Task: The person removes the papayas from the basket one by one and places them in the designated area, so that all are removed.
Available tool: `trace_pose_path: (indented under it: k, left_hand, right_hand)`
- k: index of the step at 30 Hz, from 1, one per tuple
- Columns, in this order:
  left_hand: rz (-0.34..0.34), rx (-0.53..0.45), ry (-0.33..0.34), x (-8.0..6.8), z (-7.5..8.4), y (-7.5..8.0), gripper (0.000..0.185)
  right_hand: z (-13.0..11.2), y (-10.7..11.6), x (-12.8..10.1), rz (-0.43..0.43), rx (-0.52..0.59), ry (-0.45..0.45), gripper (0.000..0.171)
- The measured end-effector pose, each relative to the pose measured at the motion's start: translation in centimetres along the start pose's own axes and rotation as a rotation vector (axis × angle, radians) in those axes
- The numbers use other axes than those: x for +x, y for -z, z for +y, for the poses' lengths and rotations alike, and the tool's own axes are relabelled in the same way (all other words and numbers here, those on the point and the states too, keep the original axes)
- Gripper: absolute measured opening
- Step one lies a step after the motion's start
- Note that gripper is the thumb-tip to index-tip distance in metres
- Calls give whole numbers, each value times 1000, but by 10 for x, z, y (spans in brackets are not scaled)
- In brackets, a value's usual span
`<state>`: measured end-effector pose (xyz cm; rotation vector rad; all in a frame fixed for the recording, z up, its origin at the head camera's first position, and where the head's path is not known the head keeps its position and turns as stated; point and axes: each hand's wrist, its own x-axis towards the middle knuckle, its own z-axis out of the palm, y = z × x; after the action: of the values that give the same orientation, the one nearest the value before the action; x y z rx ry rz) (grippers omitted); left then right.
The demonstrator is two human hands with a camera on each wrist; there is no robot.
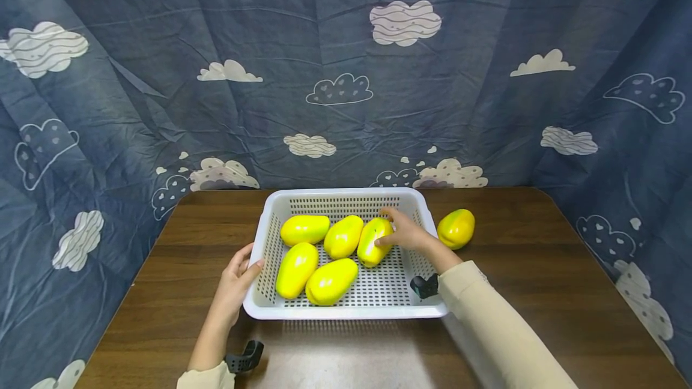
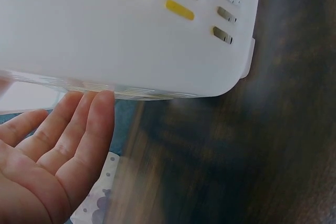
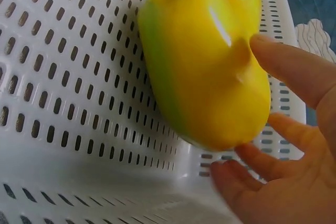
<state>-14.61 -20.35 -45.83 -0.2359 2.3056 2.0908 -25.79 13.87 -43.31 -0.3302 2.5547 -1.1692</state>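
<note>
A white perforated plastic basket (image 1: 346,313) stands on the table with several yellow mangoes in it. My left hand (image 1: 236,278) holds its left side, thumb over the rim and fingers along the outer wall. In the left wrist view the fingers (image 2: 102,114) lie nearly straight against the basket (image 2: 105,35). Inside the basket, my right hand (image 1: 405,233) is spread loosely around the rightmost mango (image 1: 372,251). The right wrist view has the thumb beside this green-tinged mango (image 3: 205,72) and the other fingers near its rounded end.
Another mango (image 1: 456,229) lies on the brown wooden table (image 1: 519,245), just right of the basket. A blue curtain (image 1: 346,125) with cloud prints hangs behind the table. Black straps with cameras sit at both wrists.
</note>
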Motion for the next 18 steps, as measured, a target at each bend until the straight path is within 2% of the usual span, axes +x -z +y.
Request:
trace_pose_path:
  k: [8, 15, 18]
  left_hand:
    - [0, 7, 5, 0, 0, 0, 49]
    - [-2, 8, 5, 0, 0, 0, 49]
    - [0, 15, 7, 0, 0, 0, 49]
  right_hand:
    - [-1, -5, -2, -69, -50, -5, 74]
    - [-1, -5, 0, -127, -12, -34, 76]
    - [1, -6, 1, -119, -27, -24, 76]
